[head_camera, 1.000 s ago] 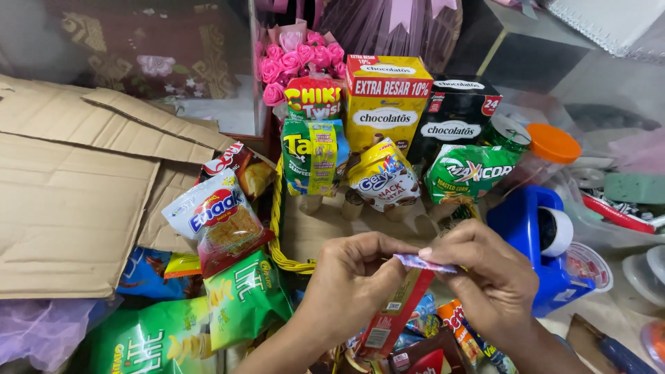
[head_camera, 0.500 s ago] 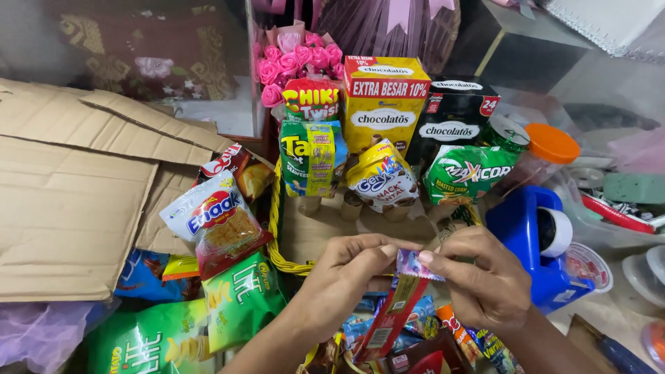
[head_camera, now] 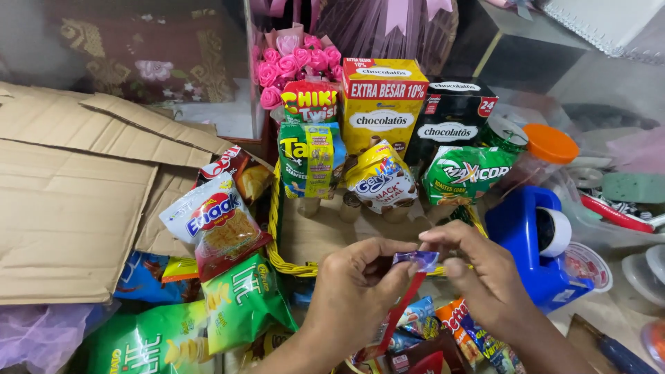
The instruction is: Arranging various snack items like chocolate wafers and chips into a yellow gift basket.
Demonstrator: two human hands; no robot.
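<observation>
Below the yellow basket (head_camera: 277, 228), at six o'clock, my left hand (head_camera: 353, 298) and right hand (head_camera: 485, 277) have fingers clamped on a purple-topped red sachet (head_camera: 413, 262).

A home craft corner: snack packets (head_camera: 215, 225), flattened cardboard (head_camera: 76, 201) and tape dispenser (head_camera: 533, 249) crowd the floor.

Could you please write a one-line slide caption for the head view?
Left hand and right hand pinch a red snack wrapper above a yellow basket of snack packs.
</observation>
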